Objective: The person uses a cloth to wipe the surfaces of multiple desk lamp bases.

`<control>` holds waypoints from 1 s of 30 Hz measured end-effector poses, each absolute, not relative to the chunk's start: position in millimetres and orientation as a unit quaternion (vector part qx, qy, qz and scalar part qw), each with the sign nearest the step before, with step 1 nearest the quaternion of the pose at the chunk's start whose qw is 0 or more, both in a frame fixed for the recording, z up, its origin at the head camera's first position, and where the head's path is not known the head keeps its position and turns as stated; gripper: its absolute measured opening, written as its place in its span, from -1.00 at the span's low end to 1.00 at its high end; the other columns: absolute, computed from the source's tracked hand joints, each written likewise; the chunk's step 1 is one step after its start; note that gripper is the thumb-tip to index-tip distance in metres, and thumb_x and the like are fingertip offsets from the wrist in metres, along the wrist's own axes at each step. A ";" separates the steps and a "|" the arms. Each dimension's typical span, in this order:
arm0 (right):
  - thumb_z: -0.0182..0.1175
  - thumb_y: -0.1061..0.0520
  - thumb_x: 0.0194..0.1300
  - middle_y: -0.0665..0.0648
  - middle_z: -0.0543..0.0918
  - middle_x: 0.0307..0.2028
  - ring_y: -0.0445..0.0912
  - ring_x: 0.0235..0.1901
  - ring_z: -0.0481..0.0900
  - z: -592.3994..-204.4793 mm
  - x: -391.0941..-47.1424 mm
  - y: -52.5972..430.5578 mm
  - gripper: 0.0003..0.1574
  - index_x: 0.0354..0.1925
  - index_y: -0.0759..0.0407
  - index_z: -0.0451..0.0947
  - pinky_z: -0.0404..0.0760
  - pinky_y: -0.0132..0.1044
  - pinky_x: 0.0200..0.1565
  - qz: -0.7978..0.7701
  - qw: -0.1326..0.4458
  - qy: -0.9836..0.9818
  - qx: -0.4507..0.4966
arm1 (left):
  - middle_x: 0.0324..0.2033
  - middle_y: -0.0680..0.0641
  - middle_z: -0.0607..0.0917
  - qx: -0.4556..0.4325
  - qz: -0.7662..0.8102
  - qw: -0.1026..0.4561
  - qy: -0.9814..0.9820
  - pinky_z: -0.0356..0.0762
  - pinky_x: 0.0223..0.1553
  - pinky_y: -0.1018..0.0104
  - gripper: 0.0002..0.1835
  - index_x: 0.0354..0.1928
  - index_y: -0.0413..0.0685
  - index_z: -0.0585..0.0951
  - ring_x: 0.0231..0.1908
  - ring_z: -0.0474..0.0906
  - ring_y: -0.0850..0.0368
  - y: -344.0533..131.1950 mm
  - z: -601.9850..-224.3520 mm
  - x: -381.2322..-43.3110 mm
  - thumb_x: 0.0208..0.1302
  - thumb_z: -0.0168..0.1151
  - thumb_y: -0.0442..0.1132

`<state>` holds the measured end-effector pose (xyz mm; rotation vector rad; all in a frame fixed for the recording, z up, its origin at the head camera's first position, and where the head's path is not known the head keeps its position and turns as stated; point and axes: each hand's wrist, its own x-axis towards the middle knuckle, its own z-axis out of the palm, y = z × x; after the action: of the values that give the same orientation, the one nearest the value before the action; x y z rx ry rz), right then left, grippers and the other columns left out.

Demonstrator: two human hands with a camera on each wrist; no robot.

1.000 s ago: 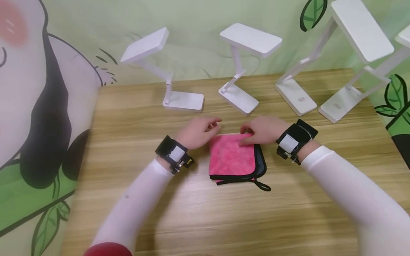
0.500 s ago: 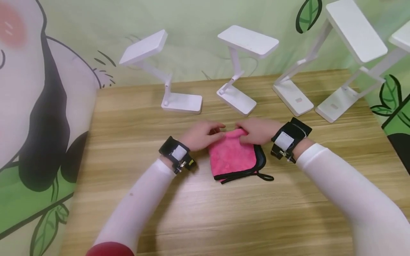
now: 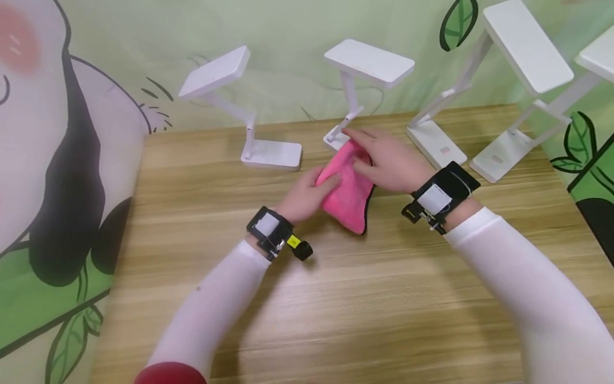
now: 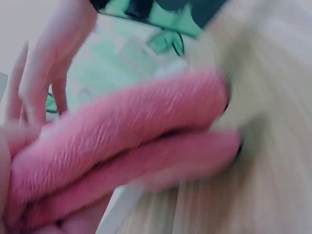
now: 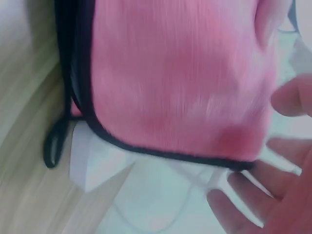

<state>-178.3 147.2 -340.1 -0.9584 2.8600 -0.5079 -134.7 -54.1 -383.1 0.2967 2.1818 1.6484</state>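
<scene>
1. I see the left hand (image 3: 302,198) pinching a soft pink cloth (image 3: 346,197), with its thumb on the front.
2. The right hand (image 3: 395,164) is at the other side of the cloth. Its fingers are spread apart, and I can't tell how many of them touch it.
3. The cloth is folded and tilted, held up over the wooden table (image 3: 345,320). It has a black edge (image 5: 165,155) and a little black loop (image 5: 48,148).
4. Behind it is the second lamp (image 3: 369,63), with its base partly hidden.
5. The first lamp (image 3: 216,74), third lamp (image 3: 527,45) and fourth lamp (image 3: 599,57) are white too.
6. Behind them is a painted wall (image 3: 288,32).
</scene>
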 end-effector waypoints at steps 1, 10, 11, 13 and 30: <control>0.04 -0.03 0.29 0.27 0.25 0.35 0.12 0.23 0.33 -339.6 -175.9 145.0 -0.16 0.43 0.10 -0.01 0.36 0.06 0.23 -0.159 0.033 0.935 -0.315 | -0.53 -0.07 0.61 0.089 0.606 0.183 0.769 0.42 -0.53 0.36 -0.65 0.01 -0.08 0.51 -0.56 0.48 0.18 -52.4 -379.2 -133.7 0.36 0.00 -0.01; 0.05 -0.10 0.15 0.28 -0.10 0.46 0.07 0.46 -0.19 -344.5 -141.6 118.0 0.06 0.43 0.28 -0.18 0.07 -0.04 0.42 -0.098 0.045 0.927 -0.360 | -0.20 -0.07 0.54 -0.063 0.740 0.102 0.661 0.53 -0.42 0.43 -0.53 0.21 -0.16 0.30 -0.37 0.53 0.23 -42.6 -366.0 -136.1 0.37 -0.01 -0.07; 0.09 -0.12 0.11 0.28 -0.11 0.47 0.07 0.46 -0.19 -345.2 -138.9 115.4 0.12 0.43 0.28 -0.19 0.06 -0.05 0.43 -0.094 0.043 0.927 -0.361 | -0.18 -0.05 0.54 -0.076 0.748 0.099 0.652 0.53 -0.43 0.43 -0.52 0.22 -0.13 0.30 -0.38 0.53 0.24 -42.3 -367.2 -137.7 0.37 0.00 -0.05; 0.16 -0.12 0.06 0.27 -0.11 0.47 0.07 0.46 -0.18 -348.0 -135.7 111.1 0.17 0.44 0.27 -0.20 0.04 -0.06 0.43 -0.084 0.025 0.929 -0.360 | -0.17 -0.05 0.55 -0.095 0.771 0.099 0.621 0.53 -0.44 0.43 -0.52 0.23 -0.08 0.29 -0.38 0.54 0.24 -41.7 -370.5 -140.7 0.36 0.00 -0.03; 0.17 0.38 0.09 0.25 0.23 0.38 0.11 0.27 0.33 -359.1 -142.6 108.3 0.01 0.43 0.16 -0.03 0.60 0.02 -0.01 -0.140 -0.049 0.947 -0.285 | 0.01 -0.16 0.56 -0.061 0.814 0.124 0.565 0.64 -0.19 0.30 -0.49 0.34 0.02 0.20 -0.16 0.60 0.09 -58.0 -377.2 -140.0 0.40 -0.10 -0.06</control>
<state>-142.6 108.3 -359.1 -0.9248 3.0713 -0.4544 -140.0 -58.0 -377.2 -0.1786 1.6461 2.3715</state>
